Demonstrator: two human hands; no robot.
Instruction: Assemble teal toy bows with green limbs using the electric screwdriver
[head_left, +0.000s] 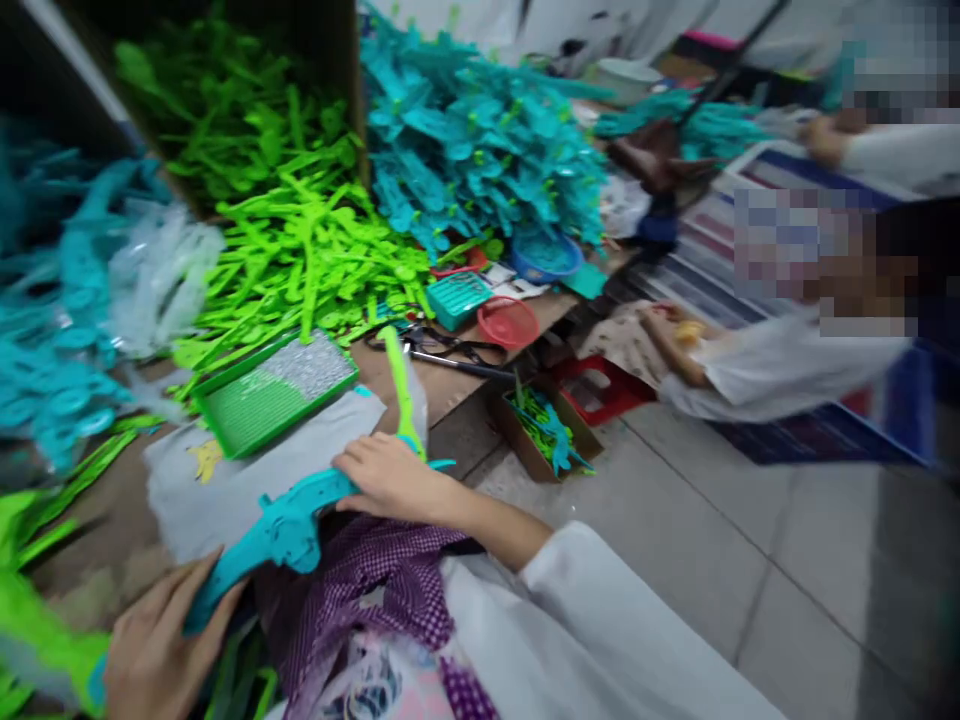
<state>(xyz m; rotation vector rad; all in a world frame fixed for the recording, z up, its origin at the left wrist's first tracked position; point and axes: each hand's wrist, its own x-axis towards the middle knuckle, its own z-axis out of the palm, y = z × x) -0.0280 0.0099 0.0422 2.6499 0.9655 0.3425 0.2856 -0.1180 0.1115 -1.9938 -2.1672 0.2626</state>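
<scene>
A long teal plastic toy part (277, 530) lies across the table edge, held at both ends. My left hand (157, 650) grips its lower end at the bottom left. My right hand (390, 480) is closed over its upper end, where a green plastic strip (401, 385) sticks up from the fingers. A grey cloth (225, 480) lies under the part. A green tray (274, 395) holding small silvery bits sits just beyond the cloth.
Heaps of green parts (300, 240) and teal parts (480, 140) cover the table. Scissors (450, 350), a red bowl (508, 322), a teal basket (459, 297) and a blue bowl (546, 258) lie near the edge. A box of parts (547, 430) stands on the floor. Other people sit at right.
</scene>
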